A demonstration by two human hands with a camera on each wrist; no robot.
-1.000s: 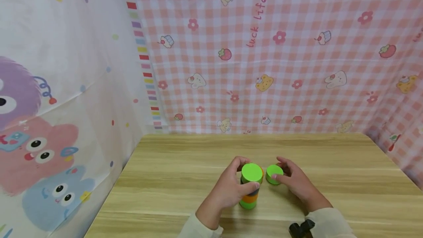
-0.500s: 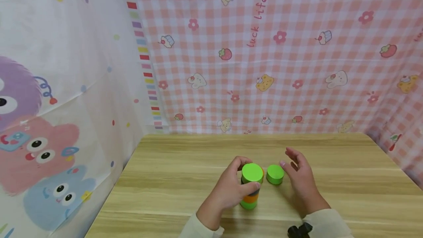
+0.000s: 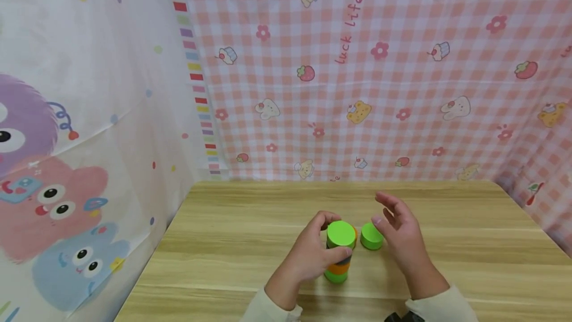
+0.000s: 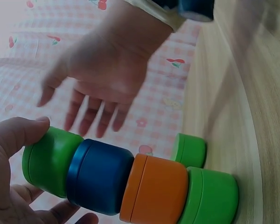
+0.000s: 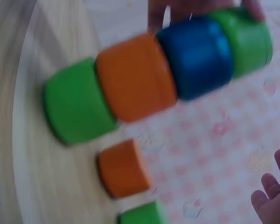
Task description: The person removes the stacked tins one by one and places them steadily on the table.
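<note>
A stack of small round tins stands on the table, with a green tin point(image 4: 212, 196) at the bottom, then an orange tin point(image 4: 158, 189), a dark blue tin point(image 4: 102, 177) and a green tin point(image 3: 341, 233) on top. My left hand point(image 3: 313, 252) holds the upper part of the stack, thumb on the top green tin and fingers curled behind. Right of the stack sits a loose green tin point(image 3: 372, 236). Just beside it my right hand point(image 3: 404, 235) is raised, holding nothing, its fingers loosely extended. Behind the stack, mostly hidden in the head view, is another orange tin point(image 5: 124, 169).
The wooden table point(image 3: 214, 242) reaches back to a pink checked cloth point(image 3: 286, 88) hung as a wall. A white printed cloth point(image 3: 134, 53) hangs on the left. Black wrist gear point(image 3: 404, 317) shows at the right sleeve.
The right hand has let go of the loose green tin, drawn off to the right and risen, then shifted slightly back leftward. The left hand and the stack have stayed put.
</note>
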